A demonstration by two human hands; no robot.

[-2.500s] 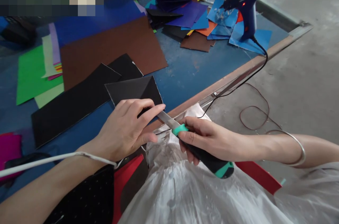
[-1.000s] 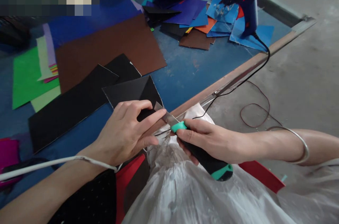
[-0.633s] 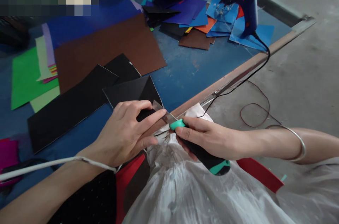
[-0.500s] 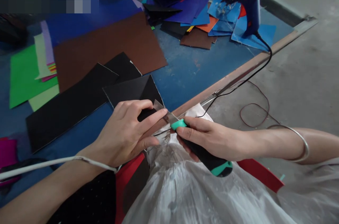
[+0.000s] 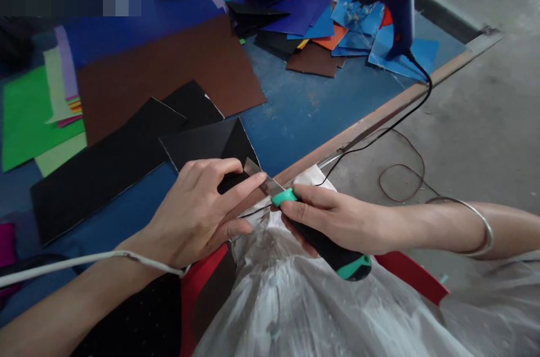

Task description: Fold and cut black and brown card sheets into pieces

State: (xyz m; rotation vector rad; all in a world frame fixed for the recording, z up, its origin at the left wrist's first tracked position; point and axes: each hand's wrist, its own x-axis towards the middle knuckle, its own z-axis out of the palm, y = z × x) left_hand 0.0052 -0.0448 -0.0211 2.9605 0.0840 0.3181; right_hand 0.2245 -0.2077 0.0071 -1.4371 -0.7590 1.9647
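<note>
Matt black paper sheet (image 5: 206, 143) on worn, scuffed blue bench (image 5: 304, 112) edged in bare wood. Knife (image 5: 312, 227) with dull metal blade and black-and-green plastic handle. Glossy blue plastic glue gun (image 5: 399, 0). Thin, crinkled translucent plastic bag (image 5: 304, 301).

Soft daylight, faint shadows, warped edges
</note>
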